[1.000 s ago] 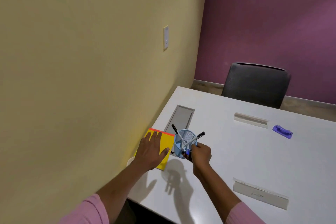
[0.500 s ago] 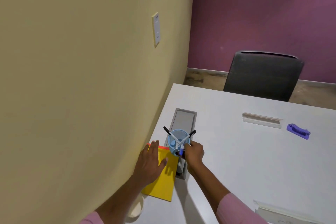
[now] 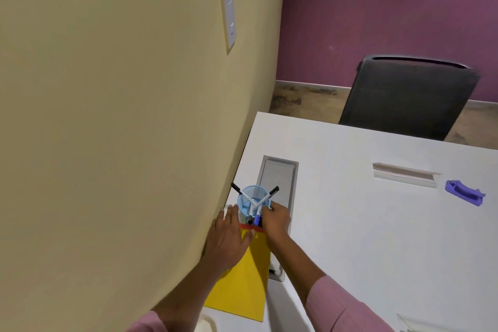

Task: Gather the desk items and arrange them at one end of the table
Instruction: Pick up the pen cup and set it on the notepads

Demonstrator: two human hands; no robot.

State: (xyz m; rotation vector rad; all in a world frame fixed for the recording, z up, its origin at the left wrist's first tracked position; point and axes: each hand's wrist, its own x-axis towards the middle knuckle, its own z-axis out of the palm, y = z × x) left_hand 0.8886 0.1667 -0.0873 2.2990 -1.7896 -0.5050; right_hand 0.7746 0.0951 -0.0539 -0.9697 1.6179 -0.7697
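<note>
A yellow notebook (image 3: 244,283) with a red top strip lies on the white table (image 3: 363,224) beside the yellow wall. My left hand (image 3: 227,240) rests flat on its upper part, fingers straight. Just beyond the notebook stands a blue mesh pen cup (image 3: 252,203) with two black-capped markers (image 3: 266,197) leaning out. My right hand (image 3: 275,219) grips the cup's near side and some pens (image 3: 256,219) at its base. A purple stapler (image 3: 464,193) lies far right on the table.
A grey cable tray (image 3: 279,178) is set into the table behind the cup. A recessed slot (image 3: 404,174) sits left of the stapler. A dark chair (image 3: 407,97) stands at the far edge. A paper (image 3: 420,325) lies at the bottom right. A white round object (image 3: 207,323) shows below the notebook.
Both hands have slid the notebook and the pen cup farther along the wall side of the table. The view has swung down and nearer to them.
</note>
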